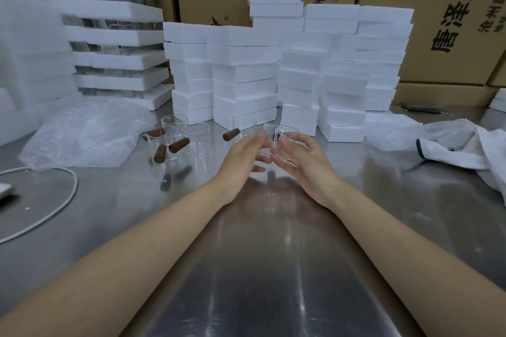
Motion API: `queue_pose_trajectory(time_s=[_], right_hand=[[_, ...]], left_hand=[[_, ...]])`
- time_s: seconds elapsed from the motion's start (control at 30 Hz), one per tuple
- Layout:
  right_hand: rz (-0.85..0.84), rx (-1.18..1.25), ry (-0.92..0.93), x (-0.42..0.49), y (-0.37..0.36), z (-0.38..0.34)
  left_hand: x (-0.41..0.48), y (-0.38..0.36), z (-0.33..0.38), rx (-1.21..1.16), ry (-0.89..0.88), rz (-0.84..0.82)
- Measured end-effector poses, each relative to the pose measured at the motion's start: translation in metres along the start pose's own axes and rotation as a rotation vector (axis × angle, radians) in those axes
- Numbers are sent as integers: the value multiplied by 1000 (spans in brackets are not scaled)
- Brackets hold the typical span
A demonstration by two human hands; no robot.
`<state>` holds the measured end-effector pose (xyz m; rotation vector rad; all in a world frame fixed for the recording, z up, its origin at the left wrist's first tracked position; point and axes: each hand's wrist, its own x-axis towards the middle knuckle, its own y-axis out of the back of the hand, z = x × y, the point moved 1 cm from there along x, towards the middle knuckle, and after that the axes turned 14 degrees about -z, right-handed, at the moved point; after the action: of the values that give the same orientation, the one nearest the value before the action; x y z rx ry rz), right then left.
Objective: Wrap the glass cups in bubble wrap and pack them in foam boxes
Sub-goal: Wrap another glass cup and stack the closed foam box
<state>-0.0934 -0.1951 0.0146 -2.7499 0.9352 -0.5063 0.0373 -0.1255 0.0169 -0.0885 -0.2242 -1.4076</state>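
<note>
A clear glass cup [279, 142] with a dark brown handle sits between my two hands at the middle of the steel table [260, 268]. My right hand [304, 164] curls its thumb and fingers round the cup's right side. My left hand [243, 156] lies against the cup's left side with relaxed fingers. Another cup [244, 126] with a brown handle stands just behind. Several more brown-handled cups [180, 139] cluster to the left. A bubble wrap sheet [82, 137] lies at the left. Stacks of white foam boxes [246, 79] rise behind the cups.
Foam trays holding glassware [117, 35] are piled at the back left. Cardboard cartons [438, 22] form the back wall. More bubble wrap [394, 131] and a white cloth [482, 150] lie at the right. A white cable [57, 205] curves along the left side.
</note>
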Motion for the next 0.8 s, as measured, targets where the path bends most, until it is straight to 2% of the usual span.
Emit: queue_pose_trajectory(time_s=[0.1, 0.27, 0.8], right_hand=[[-10, -12, -1, 0, 2, 0], [-7, 120, -14, 1, 8, -2], [-12, 86, -29, 0, 6, -3]], left_hand=[[-1, 0, -2, 51, -36, -21], [-3, -1, 0, 41, -55, -36], [-2, 1, 1, 19, -11, -36]])
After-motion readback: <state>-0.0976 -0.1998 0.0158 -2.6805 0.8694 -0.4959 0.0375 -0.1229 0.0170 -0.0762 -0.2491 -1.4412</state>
